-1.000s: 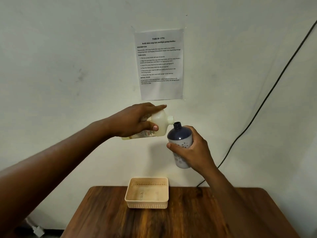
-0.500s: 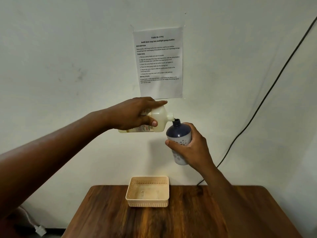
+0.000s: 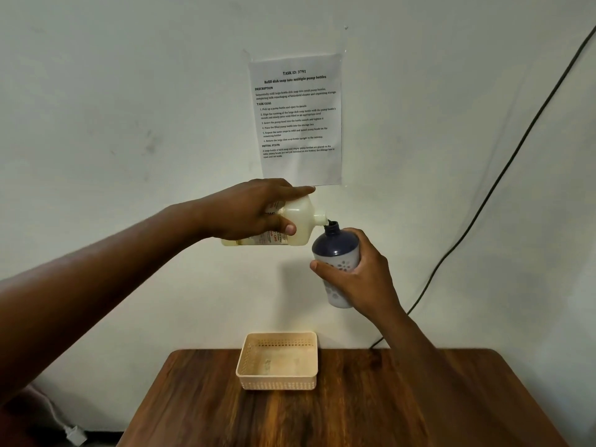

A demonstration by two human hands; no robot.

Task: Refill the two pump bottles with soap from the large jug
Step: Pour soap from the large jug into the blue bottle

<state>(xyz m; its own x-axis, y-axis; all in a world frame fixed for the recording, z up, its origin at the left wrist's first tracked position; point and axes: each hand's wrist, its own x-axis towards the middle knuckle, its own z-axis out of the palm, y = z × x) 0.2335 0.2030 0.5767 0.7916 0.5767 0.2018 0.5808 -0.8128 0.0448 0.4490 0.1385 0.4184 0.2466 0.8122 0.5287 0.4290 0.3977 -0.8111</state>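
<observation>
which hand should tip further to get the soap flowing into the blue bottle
Left hand: it grips the cream plastic soap jug, lying sideways, spout at the dark blue pump bottle's mouth. Right hand just holds it.

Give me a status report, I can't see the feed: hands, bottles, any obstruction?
Left hand grips jug, tipped sideways. Right hand holds pump bottle mid-air, spout at its open mouth. Basket on table below, nothing in the way.

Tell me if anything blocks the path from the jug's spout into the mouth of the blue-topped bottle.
Nothing visible does. The jug's spout lies right at the open mouth of the pump bottle, with no cap or pump head on it. The left hand holds the jug tipped on its side; the right hand grips the bottle.
</observation>
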